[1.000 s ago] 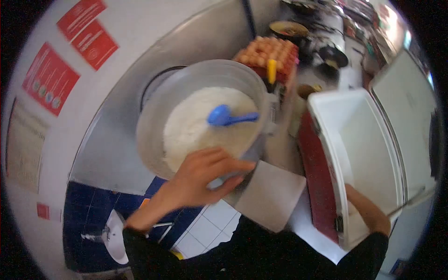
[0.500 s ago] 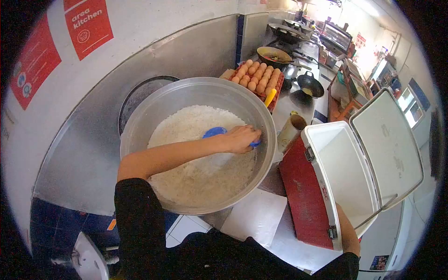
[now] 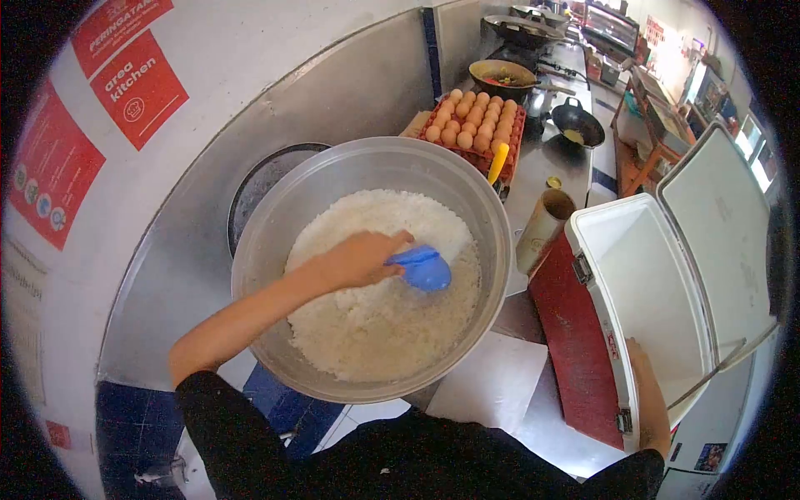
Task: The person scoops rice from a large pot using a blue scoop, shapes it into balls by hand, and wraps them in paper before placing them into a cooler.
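My left hand [image 3: 364,260] grips a blue plastic rice scoop [image 3: 423,268] by its handle, low over the white cooked rice [image 3: 375,329]. The rice lies in a big round metal pot [image 3: 261,250]. At the right, my right arm bends over the front rim of an open cooler box [image 3: 558,333], red outside and white inside. My right hand [image 3: 640,354] shows only in part at the cooler's inner wall, its fingers hidden.
Behind the pot sits a tray of brown eggs [image 3: 475,125], with a yellow handle [image 3: 498,163] beside it. A tall cylindrical container [image 3: 543,229] stands between pot and cooler. Farther back are a small black wok [image 3: 577,125] and a larger pan [image 3: 502,77]. The cooler's lid [image 3: 717,225] stands raised.
My left hand has drawn the blue scoop from the pot's right side back to the middle of the rice. The view has shifted a little, and more of my right hand shows in the cooler.
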Available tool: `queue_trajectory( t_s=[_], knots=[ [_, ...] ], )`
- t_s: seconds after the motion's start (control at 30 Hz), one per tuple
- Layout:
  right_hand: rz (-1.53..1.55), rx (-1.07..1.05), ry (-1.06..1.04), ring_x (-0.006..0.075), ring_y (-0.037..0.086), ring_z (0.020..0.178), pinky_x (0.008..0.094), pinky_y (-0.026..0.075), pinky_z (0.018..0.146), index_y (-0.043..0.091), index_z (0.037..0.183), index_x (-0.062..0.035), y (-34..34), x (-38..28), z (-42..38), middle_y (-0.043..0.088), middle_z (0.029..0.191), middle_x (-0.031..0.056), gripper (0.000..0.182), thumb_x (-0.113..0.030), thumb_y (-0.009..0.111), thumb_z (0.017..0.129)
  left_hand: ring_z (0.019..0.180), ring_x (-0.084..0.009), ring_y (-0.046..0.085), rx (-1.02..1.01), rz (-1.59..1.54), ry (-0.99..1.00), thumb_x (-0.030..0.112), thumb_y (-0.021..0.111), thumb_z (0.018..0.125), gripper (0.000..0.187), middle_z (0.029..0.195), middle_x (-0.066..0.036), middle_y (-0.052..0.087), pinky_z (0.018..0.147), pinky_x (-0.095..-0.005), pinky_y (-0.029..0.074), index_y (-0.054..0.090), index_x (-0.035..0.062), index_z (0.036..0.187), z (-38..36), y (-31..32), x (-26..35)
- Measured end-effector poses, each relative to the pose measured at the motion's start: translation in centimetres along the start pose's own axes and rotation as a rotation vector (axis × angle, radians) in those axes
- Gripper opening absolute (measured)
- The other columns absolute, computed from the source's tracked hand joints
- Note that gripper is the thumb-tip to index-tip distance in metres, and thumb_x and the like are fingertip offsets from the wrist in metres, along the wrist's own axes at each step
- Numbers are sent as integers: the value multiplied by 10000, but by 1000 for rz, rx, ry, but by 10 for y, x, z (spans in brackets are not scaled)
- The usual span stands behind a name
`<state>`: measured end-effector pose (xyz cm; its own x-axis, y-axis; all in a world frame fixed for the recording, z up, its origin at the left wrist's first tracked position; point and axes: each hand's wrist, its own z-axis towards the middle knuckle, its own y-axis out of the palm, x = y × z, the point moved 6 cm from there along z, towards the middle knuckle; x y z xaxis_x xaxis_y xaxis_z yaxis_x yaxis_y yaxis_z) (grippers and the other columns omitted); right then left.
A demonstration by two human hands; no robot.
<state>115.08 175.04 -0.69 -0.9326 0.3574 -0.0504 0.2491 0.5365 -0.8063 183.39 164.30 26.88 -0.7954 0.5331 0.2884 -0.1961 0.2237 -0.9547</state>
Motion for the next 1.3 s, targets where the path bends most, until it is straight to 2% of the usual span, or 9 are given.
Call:
queue_trajectory(
  t_s=[0.03, 0.1, 0.2, 0.3, 0.4, 0.53, 0.87, 0.97, 1.3],
  knots=[
    [222, -163, -101, 405, 521, 1197, 486, 408, 1026, 535, 1277, -84, 29, 31, 47, 579, 1274, 195, 523, -288, 668, 813, 726, -378, 644, -104, 47, -4, 249, 650, 878, 452, 776, -203, 647, 664, -479, 503, 481, 128, 1280, 6, 24, 2],
    [-232, -1, -186, 313, 619, 1063, 438, 481, 914, 596, 1211, -81, -35, -30, 7, 662, 1096, 170, 437, -400, 578, 912, 746, -392, 645, -156, 39, 27, 229, 604, 905, 428, 799, -211, 653, 674, -492, 501, 462, 127, 1296, 21, 47, 20],
    [147, 417, -394, 362, 590, 1069, 429, 476, 910, 590, 1172, -63, -139, -112, -51, 637, 1112, 216, 362, -311, 588, 908, 757, -409, 642, -186, 18, 51, 207, 521, 948, 350, 817, -214, 656, 690, -508, 499, 467, 121, 1283, 41, 55, 22],
    [750, 430, -604, 239, 618, 949, 355, 490, 848, 563, 1239, -59, -221, -213, -164, 655, 1082, 156, 329, -253, 512, 978, 760, -416, 640, -77, -79, -1, 204, 486, 969, 266, 821, -213, 653, 687, -507, 496, 495, 106, 1216, 61, 20, 0],
    [681, 349, -671, 178, 595, 921, 340, 491, 824, 524, 1282, -49, -211, -252, -209, 658, 1104, 119, 403, -296, 550, 965, 785, -433, 638, 208, -152, -162, 228, 444, 985, 231, 854, -225, 655, 706, -513, 489, 500, 63, 1137, 84, -6, -17],
    [74, 546, -683, 448, 502, 1144, 494, 483, 941, 431, 1347, -94, -158, -283, -220, 261, 1474, 249, 559, -162, 657, 840, 836, -456, 626, 280, -264, -208, 196, 398, 994, 195, 888, -248, 645, 733, -528, 474, 493, 57, 1093, 112, 34, -39],
    [59, 652, -708, 452, 503, 1109, 509, 504, 882, 425, 1310, -48, -155, -284, -219, 273, 1467, 250, 559, -107, 658, 805, 677, -383, 621, 138, -397, -59, 213, 360, 1009, 198, 760, -202, 611, 617, -483, 489, 474, 56, 1050, 72, 104, 12],
    [83, 601, -666, 469, 470, 1201, 502, 464, 957, 453, 1290, -69, -155, -288, -220, 286, 1467, 239, 519, -93, 667, 818, 441, -225, 510, -244, -710, -446, 290, 321, 1036, 242, 648, -88, 505, 408, -377, 451, 466, 96, 1036, 31, 100, 45],
    [77, 674, -749, 461, 488, 1188, 499, 460, 958, 480, 1276, -65, -152, -283, -220, 340, 1433, 244, 479, -88, 651, 829, 389, -118, 423, -399, -963, -512, 348, 304, 1036, 252, 567, -28, 440, 315, -295, 369, 475, 163, 1029, -52, 65, 36]
  ],
)
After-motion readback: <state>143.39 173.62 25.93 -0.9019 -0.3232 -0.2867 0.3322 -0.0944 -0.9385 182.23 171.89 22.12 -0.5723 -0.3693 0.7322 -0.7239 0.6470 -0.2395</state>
